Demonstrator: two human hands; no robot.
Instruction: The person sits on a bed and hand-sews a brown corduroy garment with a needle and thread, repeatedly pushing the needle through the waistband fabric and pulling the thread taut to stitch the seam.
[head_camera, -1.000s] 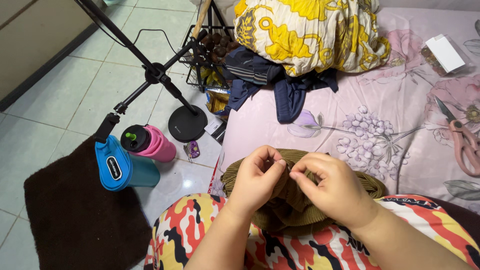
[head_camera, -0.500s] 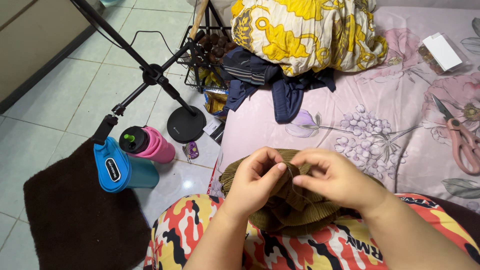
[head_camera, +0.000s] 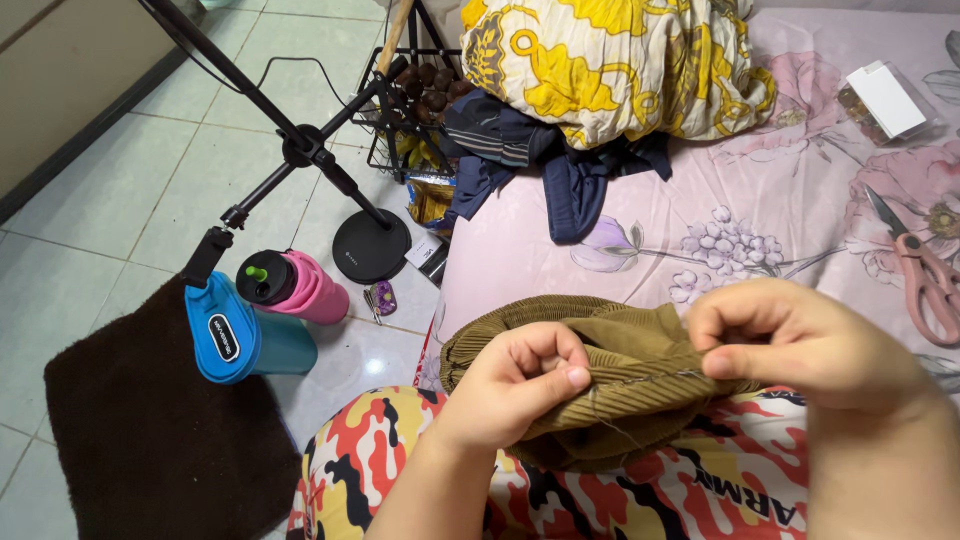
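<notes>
Since a second ago: right hand (head_camera: 800, 345) drawn away to the right and a bit up, no longer knuckle to knuckle with left hand (head_camera: 520, 385); a thin pale thread (head_camera: 640, 378) now stretched taut between them across the olive ribbed fabric (head_camera: 620, 350). Left hand closed, thumb and forefinger pinching a fold of the fabric at the stitch. Right hand closed in a fingertip pinch on the thread end; needle probably in there, too small to tell. Fabric bunched on the lap, over the red-yellow-black camouflage clothing (head_camera: 400, 450), touching the near edge of the bed (head_camera: 520, 260). Judging the pull: best kept level and gentle, fold held firm by left hand so ribs don't pucker, stopped once slack is gone, thread kept off the loose loop hanging below the fold. Fabric: soft, corduroy-like ribbing, dull olive, floppy. Bed sheet smooth, pink with lilac flower print. Pink-handled scissors (head_camera: 925, 270) near right edge of bed, blades metal. Small white-lidded box (head_camera: 885, 100) toward far right corner. Crumpled yellow-and-white quilt (head_camera: 620, 60) at far edge, dark clothes (head_camera: 560, 170) under it. On tiled floor (head_camera: 120, 190): blue bottle (head_camera: 235, 335), pink bottle (head_camera: 295, 285), black stand (head_camera: 330, 190) with round base, dark brown mat (head_camera: 150, 440).
</notes>
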